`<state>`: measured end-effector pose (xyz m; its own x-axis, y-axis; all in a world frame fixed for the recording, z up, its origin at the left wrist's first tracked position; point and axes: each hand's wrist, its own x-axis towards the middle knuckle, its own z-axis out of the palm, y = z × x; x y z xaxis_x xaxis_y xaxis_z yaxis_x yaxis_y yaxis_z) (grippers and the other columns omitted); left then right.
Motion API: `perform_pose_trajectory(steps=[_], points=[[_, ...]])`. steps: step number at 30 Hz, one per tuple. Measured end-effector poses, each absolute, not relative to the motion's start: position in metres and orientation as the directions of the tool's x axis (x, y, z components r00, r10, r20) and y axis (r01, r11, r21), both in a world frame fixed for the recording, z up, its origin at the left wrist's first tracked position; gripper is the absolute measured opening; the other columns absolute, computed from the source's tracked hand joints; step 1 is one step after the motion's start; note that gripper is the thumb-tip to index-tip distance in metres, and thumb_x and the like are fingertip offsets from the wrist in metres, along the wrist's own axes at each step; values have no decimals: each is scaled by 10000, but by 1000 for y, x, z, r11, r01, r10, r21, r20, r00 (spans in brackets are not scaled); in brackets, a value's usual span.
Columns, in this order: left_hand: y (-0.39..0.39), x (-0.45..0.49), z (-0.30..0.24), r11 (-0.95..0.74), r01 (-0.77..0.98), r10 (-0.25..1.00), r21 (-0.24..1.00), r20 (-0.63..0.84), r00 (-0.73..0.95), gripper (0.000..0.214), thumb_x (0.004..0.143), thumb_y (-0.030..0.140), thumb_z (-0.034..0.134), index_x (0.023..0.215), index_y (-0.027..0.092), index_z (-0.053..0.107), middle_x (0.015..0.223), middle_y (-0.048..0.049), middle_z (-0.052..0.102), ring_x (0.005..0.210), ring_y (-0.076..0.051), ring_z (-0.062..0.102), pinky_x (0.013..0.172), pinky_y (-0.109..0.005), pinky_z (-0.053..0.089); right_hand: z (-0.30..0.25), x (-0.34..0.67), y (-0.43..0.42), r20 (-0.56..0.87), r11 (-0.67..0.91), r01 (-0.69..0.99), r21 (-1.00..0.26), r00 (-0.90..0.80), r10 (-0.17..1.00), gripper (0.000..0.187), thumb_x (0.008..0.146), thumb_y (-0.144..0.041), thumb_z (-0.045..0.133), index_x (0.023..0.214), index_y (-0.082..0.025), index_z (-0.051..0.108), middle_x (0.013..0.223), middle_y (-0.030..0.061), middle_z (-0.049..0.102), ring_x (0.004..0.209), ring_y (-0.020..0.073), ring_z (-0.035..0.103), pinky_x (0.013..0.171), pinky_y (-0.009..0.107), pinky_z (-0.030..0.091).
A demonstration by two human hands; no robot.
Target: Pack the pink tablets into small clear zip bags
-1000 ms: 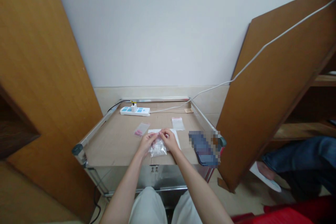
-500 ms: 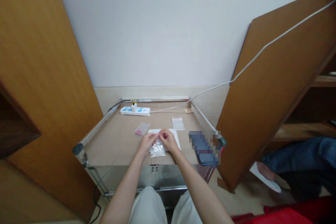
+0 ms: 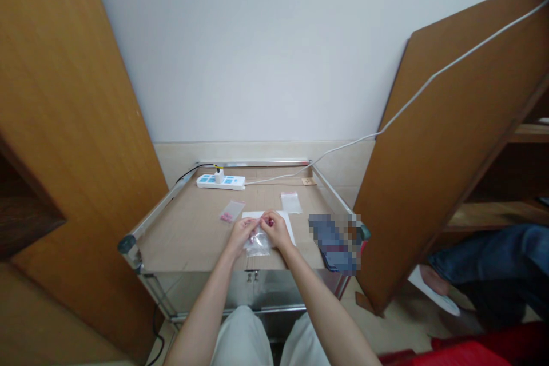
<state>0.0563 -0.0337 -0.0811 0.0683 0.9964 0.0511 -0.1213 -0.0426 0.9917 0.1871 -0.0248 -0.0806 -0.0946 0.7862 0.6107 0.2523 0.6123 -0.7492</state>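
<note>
My left hand and my right hand meet over the near middle of a metal cart's top, which is covered with brown cardboard. Both pinch the top edge of a small clear plastic bag with pale contents, held just above a white sheet. The fingers of both hands are closed on the bag's mouth, where a bit of pink shows.
A small bag with pink bits lies left of the sheet, an empty clear bag behind it. A white power strip sits at the back. A blurred dark object lies right. Wooden panels lean on both sides. Another person's leg is at right.
The bag has sunk slightly and sits a little lower and closer between my hands; the fingers have shifted along its top edge. Everything else is unchanged.
</note>
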Motion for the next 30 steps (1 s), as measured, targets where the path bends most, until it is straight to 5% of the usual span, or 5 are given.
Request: perform_pose_trajectory(steps=[11, 24, 30], points=[[-31, 54, -82, -1, -313, 1000, 950, 2, 3, 266, 510, 310, 687, 651, 107, 590, 469, 33, 511, 426, -52, 439, 452, -170, 328, -81, 186, -24, 575, 575, 229, -786, -70, 815, 169, 740, -286, 479, 638, -165, 540, 655, 13, 539, 597, 117, 485, 544, 213, 376], [-34, 52, -76, -74, -246, 995, 967, 55, -81, 360, 570, 406, 624, 766, 104, 639, 545, -14, 575, 537, -103, 517, 522, -192, 377, -81, 188, -23, 523, 518, 186, -835, -28, 852, 256, 753, -338, 452, 632, -153, 581, 614, 19, 558, 605, 128, 503, 581, 228, 388], [-32, 51, -78, -66, -301, 995, 951, 42, -85, 367, 602, 390, 604, 825, 99, 618, 496, -10, 568, 354, -55, 418, 365, -172, 289, -80, 188, -24, 455, 451, 71, -890, 79, 887, 208, 728, -349, 478, 772, -164, 562, 680, 24, 590, 599, 127, 525, 545, 221, 402]])
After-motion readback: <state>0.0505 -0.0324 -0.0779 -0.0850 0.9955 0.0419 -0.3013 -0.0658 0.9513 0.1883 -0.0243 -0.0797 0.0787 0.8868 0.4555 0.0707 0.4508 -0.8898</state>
